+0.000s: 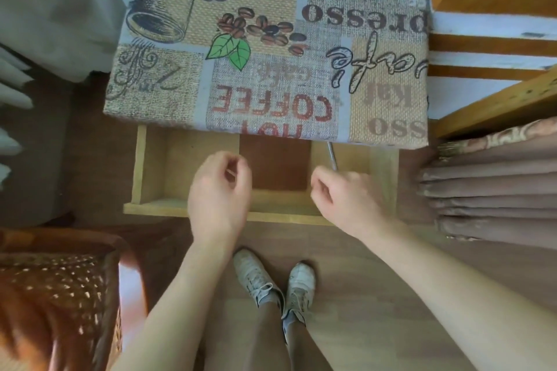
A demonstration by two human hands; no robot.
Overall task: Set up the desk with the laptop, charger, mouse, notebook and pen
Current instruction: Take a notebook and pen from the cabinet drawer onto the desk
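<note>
The desk (271,39) is covered by a coffee-print cloth with nothing standing on it. Below its front edge a light wooden drawer (150,166) is pulled out. A flat brown notebook (275,164) lies in the drawer's middle. To its right a thin grey pen (332,156) lies partly hidden under the desk edge. My left hand (220,190) hovers over the drawer just left of the notebook, fingers loosely curled and holding nothing. My right hand (346,199) hovers just below the pen's near end, also loosely curled, with nothing in it. No laptop, charger or mouse is in view.
A wicker chair (54,295) stands at the lower left. Brown folded curtain fabric (488,190) hangs on the right, under a wooden shelf frame (494,99). White cloth (54,9) lies at the upper left. My feet (271,283) stand on the wooden floor before the drawer.
</note>
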